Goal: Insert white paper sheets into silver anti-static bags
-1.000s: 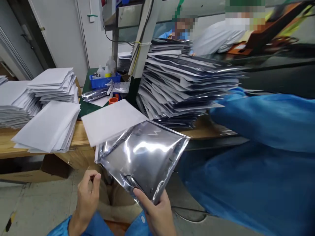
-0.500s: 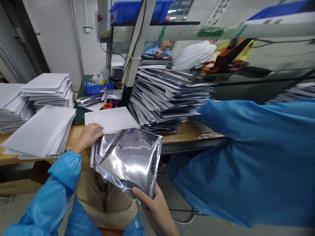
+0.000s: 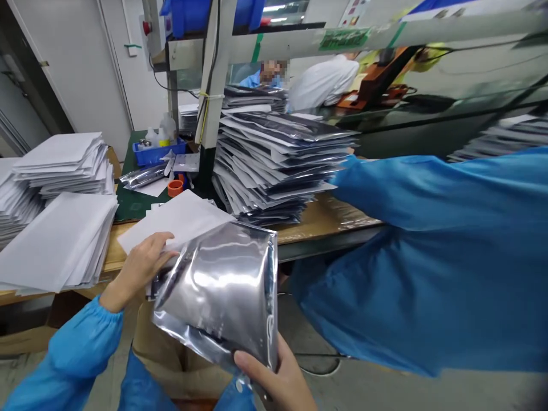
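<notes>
My right hand (image 3: pixel 276 381) grips the lower corner of a shiny silver foil bag (image 3: pixel 222 288), which bulges open toward me. My left hand (image 3: pixel 139 265) is closed on the near edge of a white sheet (image 3: pixel 177 220), which lies tilted at the bag's mouth, and on the bag's upper left rim. Both of my sleeves are blue. A brown paper sack (image 3: pixel 184 365) sits below the bag, between my arms.
Stacks of white sheets (image 3: pixel 55 228) lie on the wooden bench (image 3: pixel 319 214) at left. A tall pile of silver bags (image 3: pixel 278 160) stands at centre. A co-worker's blue sleeve (image 3: pixel 428 245) fills the right. Small blue tray (image 3: pixel 158 149) with bottles at back. More people sit beyond the rack.
My left hand went from free in the air to the white sheet and has pulled it toward the bag. The bag has swung upright and bulged open.
</notes>
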`<state>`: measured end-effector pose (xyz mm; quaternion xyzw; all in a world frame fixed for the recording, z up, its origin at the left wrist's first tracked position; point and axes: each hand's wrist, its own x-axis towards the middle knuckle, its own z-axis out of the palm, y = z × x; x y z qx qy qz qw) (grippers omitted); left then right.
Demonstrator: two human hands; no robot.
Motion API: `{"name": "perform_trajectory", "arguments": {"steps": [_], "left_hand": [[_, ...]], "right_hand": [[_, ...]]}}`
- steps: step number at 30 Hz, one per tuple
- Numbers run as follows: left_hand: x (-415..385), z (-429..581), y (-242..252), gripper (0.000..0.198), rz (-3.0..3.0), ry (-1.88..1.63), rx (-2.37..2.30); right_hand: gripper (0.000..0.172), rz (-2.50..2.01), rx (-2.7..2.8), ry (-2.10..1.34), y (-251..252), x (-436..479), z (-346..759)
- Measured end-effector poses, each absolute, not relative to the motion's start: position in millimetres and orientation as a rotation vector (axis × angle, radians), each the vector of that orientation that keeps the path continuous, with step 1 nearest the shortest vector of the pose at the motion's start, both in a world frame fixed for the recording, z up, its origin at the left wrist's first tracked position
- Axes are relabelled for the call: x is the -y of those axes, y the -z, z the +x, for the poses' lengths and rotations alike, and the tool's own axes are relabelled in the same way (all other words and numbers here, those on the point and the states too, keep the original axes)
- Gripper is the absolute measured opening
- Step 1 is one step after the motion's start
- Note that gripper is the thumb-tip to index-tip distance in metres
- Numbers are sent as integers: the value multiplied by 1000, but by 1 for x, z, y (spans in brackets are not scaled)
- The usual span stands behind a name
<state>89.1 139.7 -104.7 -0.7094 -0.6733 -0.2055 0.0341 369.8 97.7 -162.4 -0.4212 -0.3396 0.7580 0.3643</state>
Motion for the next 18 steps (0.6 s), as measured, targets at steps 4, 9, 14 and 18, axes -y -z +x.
{"name": "perform_trajectory", "arguments": {"steps": [4,9,14,18], "left_hand": [[-104,100,112,34,-2163,690,2110],[-70,110,131,28,-1737,832,2354],[-45,124,141,19,-1420,816,2615],[-34,141,148,19,-1350,1290,2613]], "right_hand": [[62,-1102,841,-1974,172,-92,378],[56,-1085,798,-1871,181,-101,358],[57,-1088,808,-1851,186,-98,344],[56,-1136,815,-1800,187,-92,340]]}}
